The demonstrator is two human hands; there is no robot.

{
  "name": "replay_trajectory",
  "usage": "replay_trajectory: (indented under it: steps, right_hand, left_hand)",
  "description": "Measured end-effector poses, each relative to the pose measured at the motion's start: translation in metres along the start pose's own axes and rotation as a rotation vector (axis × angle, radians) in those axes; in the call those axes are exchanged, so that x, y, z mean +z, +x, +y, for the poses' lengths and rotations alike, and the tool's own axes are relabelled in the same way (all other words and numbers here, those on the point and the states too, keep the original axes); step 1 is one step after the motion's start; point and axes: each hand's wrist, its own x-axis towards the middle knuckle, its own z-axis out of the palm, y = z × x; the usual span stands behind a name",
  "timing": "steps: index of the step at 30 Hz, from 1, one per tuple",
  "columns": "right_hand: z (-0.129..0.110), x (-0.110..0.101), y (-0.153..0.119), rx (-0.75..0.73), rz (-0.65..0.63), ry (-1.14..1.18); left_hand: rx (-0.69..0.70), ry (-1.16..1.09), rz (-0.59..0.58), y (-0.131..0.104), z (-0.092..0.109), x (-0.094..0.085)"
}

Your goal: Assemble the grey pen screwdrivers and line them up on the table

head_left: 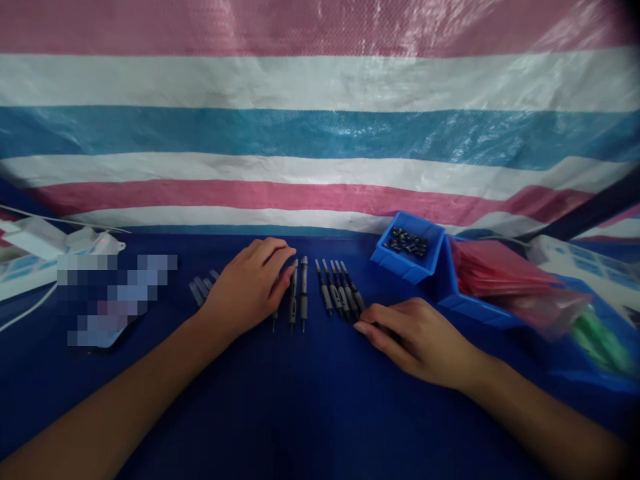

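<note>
My left hand (253, 283) curls over a small row of pens at the centre of the table, thumb and fingers closed at the upper end of a grey pen (293, 300). Beside it lies another assembled pen (304, 293); a further pen tip pokes out under the hand. To the right, several pen front halves (336, 290) with grey grips and bare refills lie side by side, tips toward me. My right hand (417, 340) is closed in a pinch at the lower end of the rightmost one. Clear plastic tubes (201, 288) lie partly behind my left hand.
A blue bin (435, 263) with small black parts (406, 241) stands at the back right. Next to it, another bin holds red plastic bags (495, 270); a green bundle (600, 337) lies nearer. A pixelated phone-like object (123, 303) and power strips (30, 267) are at left. Striped sheeting hangs behind.
</note>
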Motion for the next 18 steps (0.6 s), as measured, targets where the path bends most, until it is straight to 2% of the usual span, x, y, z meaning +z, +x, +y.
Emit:
replay_trajectory:
  steps: [2,4,8,10,15,18]
  right_hand:
    - [0.000,0.000,0.000,-0.003,0.009,-0.002]
    - [0.000,0.000,-0.001,-0.007,0.013,0.004]
    - [0.000,0.000,-0.002,-0.005,0.019,0.009]
    - [0.000,-0.001,-0.001,-0.005,0.018,0.010]
    - [0.001,-0.004,-0.001,-0.012,0.054,0.021]
    - [0.004,-0.004,-0.002,0.001,0.103,0.027]
  left_hand:
    - [0.013,0.169,-0.028,0.000,0.003,-0.006]
    - [-0.040,0.267,-0.077,0.000,0.006,-0.013]
    - [-0.223,0.369,-0.237,-0.003,0.008,-0.020]
    - [-0.254,0.381,-0.300,-0.004,0.006,-0.020]
    - [-0.202,0.256,-0.326,-0.005,-0.004,-0.019]
    - [-0.048,0.091,-0.379,-0.003,-0.014,-0.026]
